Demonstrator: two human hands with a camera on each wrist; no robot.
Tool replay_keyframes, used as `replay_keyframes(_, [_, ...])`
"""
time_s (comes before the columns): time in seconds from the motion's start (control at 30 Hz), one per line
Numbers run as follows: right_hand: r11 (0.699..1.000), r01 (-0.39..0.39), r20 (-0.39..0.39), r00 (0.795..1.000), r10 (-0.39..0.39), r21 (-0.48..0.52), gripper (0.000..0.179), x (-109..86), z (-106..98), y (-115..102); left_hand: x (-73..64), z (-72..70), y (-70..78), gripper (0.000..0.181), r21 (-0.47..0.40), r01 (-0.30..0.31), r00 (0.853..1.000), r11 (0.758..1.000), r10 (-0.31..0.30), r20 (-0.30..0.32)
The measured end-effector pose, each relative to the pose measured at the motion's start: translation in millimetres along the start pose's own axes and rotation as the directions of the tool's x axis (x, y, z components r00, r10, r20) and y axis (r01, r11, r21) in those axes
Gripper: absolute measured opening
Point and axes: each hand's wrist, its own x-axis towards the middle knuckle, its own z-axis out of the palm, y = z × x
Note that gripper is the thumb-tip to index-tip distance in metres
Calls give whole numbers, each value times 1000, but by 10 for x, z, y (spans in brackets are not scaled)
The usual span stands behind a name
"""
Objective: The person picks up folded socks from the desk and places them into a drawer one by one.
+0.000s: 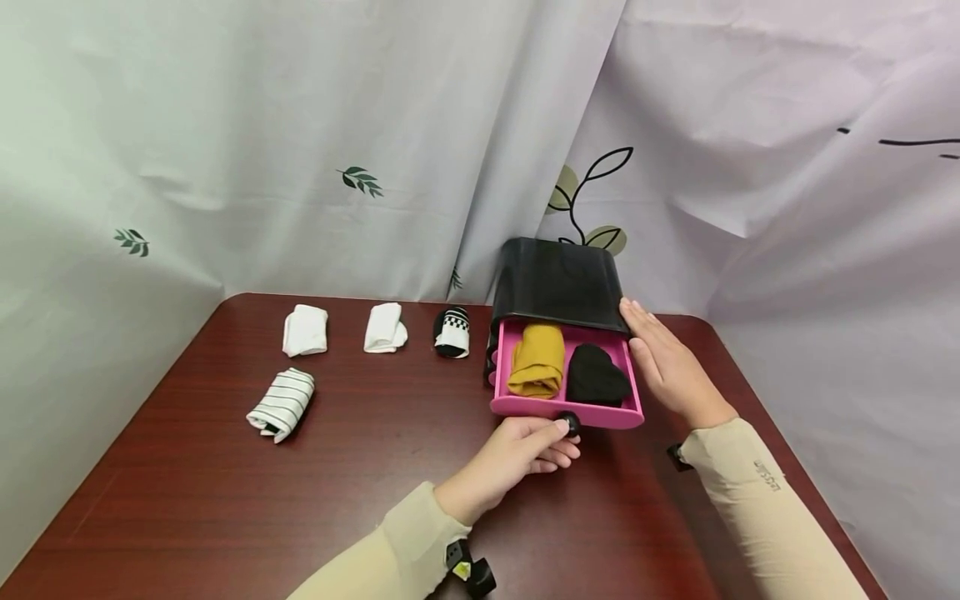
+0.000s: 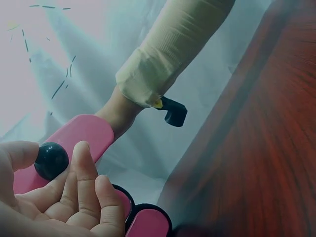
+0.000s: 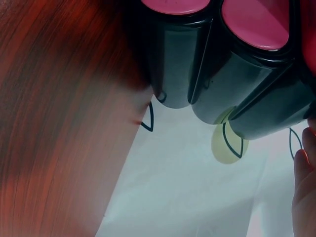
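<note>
A black drawer cabinet (image 1: 558, 279) stands at the back right of the table, its pink top drawer (image 1: 532, 408) pulled out. Inside the drawer, a folded mustard sock (image 1: 538, 362) lies left of a folded black sock (image 1: 596, 375). My left hand (image 1: 517, 458) pinches the drawer's round black knob (image 2: 51, 161) between thumb and fingers. Against the cabinet's right side rests my right hand (image 1: 671, 367), fingers extended. In the right wrist view only part of that hand (image 3: 305, 187) shows, at the right edge, beside the cabinet's rounded black side.
Left of the cabinet lie a black-and-white checked sock bundle (image 1: 452, 332), two white sock bundles (image 1: 385, 327) and, nearer me, a striped one (image 1: 281, 404). Pale curtains (image 1: 300, 150) hang behind and beside the dark red wooden table (image 1: 360, 467). Lower pink drawers (image 2: 148, 223) appear closed.
</note>
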Motion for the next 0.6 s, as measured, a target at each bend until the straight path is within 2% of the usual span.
replay_keyframes(0.2, [1000,4,-5,1000,-4,5,51,-4,10,9,100,-28,21,39,13,-21,999,1000,22,-27])
replay_keyframes(0.47, [1000,4,-18,1000,-4,13,51,5,11,-14,215,-48,92,39,56,-61,998,997,63,-28])
replay_keyframes(0.6, [1000,3,-20,1000,-3,14,51,-1,17,-12,267,-54,111,38,55,-68,996,996,71,-53])
